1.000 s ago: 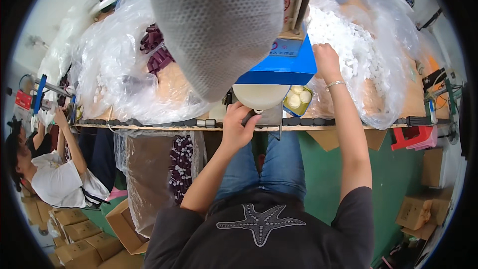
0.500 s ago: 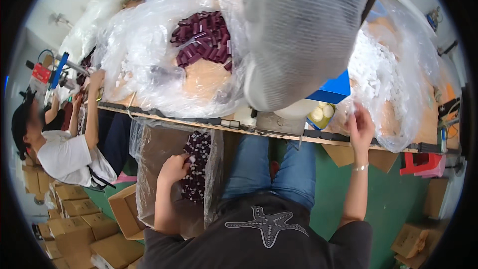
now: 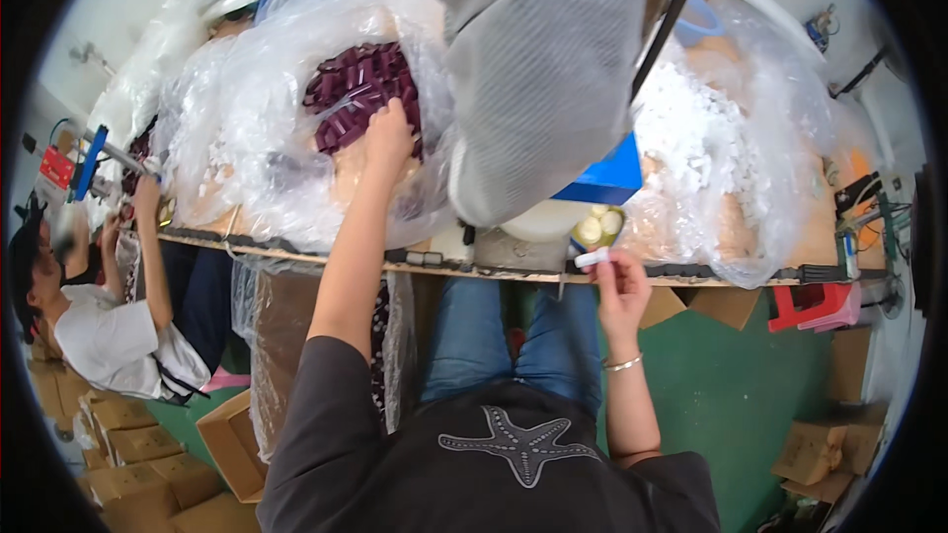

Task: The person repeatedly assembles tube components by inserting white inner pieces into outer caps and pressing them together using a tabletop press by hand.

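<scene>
My left hand [image 3: 391, 136] reaches over the bench to the pile of short maroon tubes [image 3: 346, 89]. Its fingers are bent together at the pile's near right side; what lies between the fingertips is hidden. Close to the bench's front edge, my right hand [image 3: 624, 294] pinches a small white plastic cylinder [image 3: 592, 258] between thumb and fingers. A heap of small white pieces [image 3: 696, 138] lies on clear plastic sheeting farther right. Below the bench, my left arm partly covers the plastic-lined carton [image 3: 286, 336], which holds maroon pieces with white ends.
A large grey cloth-covered object [image 3: 543, 79] stands mid-bench and blocks the view behind it. Beside it are a blue box [image 3: 607, 173] and a small container with cream-coloured round pieces [image 3: 596, 227]. A co-worker [image 3: 109, 336] sits at the left. Cardboard boxes [image 3: 148, 444] stack behind.
My left hand has left the carton and gone up to the maroon tubes. From the white heap's edge, my right hand has come left and nearer, now with the white cylinder showing.
</scene>
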{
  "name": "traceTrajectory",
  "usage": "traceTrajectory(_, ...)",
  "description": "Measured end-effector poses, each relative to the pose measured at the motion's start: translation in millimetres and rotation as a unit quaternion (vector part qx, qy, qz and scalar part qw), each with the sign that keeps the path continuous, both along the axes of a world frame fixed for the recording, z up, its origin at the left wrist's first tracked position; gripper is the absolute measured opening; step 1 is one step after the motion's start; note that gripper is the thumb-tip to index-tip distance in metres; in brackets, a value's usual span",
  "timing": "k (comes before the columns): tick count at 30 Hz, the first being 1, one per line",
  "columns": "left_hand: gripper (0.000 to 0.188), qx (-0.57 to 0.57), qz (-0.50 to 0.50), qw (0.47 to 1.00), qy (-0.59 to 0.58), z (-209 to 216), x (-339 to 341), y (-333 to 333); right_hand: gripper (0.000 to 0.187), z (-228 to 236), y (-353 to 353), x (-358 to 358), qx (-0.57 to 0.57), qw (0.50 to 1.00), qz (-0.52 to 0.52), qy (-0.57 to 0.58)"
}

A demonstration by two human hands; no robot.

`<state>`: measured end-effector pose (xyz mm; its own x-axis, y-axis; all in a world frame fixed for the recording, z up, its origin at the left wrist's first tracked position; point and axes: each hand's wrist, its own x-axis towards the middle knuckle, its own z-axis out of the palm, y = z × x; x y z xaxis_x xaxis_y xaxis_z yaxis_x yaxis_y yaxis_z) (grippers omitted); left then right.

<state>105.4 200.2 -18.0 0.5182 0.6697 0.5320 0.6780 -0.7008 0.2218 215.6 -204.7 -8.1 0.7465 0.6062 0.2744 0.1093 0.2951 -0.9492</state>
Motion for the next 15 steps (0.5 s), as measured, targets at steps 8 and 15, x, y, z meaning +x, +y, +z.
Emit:
traceTrajectory(8,0.020,-0.018,0.000,0.982,-0.188,31,-54,-46,0.011,14,20,-7,0.053,0.993,0.052,0.090)
traceTrajectory(15,0.013,-0.283,-0.071,0.869,-0.398,43,-101,-193,0.013,46,37,11,-0.145,0.965,0.115,-0.187)
